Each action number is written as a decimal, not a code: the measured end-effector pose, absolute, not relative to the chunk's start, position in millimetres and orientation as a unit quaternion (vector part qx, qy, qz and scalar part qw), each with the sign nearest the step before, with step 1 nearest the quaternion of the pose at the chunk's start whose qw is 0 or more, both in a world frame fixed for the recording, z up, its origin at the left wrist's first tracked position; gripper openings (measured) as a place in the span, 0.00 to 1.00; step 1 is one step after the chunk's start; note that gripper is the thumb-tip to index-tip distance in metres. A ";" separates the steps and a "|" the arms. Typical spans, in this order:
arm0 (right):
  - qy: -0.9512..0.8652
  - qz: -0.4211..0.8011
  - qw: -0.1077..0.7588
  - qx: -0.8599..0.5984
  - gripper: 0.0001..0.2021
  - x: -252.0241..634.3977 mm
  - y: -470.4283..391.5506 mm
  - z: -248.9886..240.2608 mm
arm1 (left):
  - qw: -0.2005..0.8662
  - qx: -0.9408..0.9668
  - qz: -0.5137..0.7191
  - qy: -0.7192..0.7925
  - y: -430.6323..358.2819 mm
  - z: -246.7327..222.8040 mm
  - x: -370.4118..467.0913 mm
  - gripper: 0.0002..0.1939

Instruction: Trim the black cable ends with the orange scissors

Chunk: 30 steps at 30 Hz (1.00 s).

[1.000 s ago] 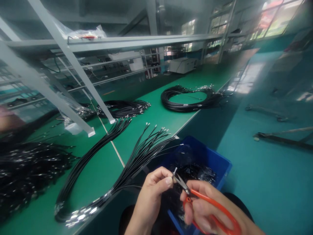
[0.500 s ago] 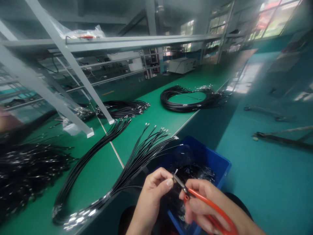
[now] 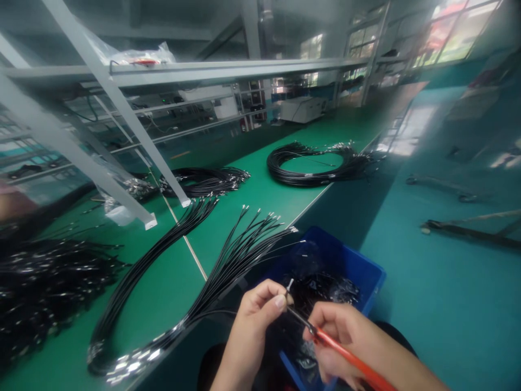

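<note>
Now the scissors have turned almost edge-on at the lower centre of the frame: half a second ago their red handles showed spread apart, and here they read as one narrow line running down to the bottom edge. The right hand is curled closely around them, fingers folded over the grip; from this angle I cannot tell whether the blades are fully together. Their point lies lower than it did, just below the left thumb's end, where earlier it lay across the pinched piece. The left hand has hardly moved, its thumb and forefinger closed on a thin cable whose pale tip sticks up past the fingers, a little clearer to see with the blades lower. For the work, I would judge this as a pause or a change of angle at that end rather than a finished step, since the tip remains held and whether anything was cut is too small to make out. The blue bin lies beneath and behind both hands, right of centre, with dark bits inside. On the green desk, the open-looped bundle in the left half and the coil above centre have stayed as they were.
</note>
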State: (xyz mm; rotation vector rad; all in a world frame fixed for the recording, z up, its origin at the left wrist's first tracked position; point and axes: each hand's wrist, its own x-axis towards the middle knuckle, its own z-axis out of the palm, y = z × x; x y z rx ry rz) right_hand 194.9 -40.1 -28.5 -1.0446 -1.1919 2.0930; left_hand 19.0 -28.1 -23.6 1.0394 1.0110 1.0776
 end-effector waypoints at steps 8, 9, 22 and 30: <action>-0.396 0.810 0.288 -0.323 0.13 201.9 -45.7 -34.2 | 0.678 0.422 0.451 0.399 -25.4 -23.7 15.2 0.08; -0.392 0.812 0.290 -0.321 0.13 202.0 -46.2 -33.0 | 0.679 0.425 0.449 0.396 -25.5 -24.1 14.5 0.08; -0.355 0.832 0.328 -0.273 0.09 202.3 -46.7 -54.5 | 0.654 0.463 0.457 0.386 -26.0 -22.8 15.3 0.06; -0.374 0.833 0.312 -0.262 0.13 201.3 -41.2 -54.8 | 0.634 0.470 0.465 0.401 -25.4 -20.4 17.9 0.07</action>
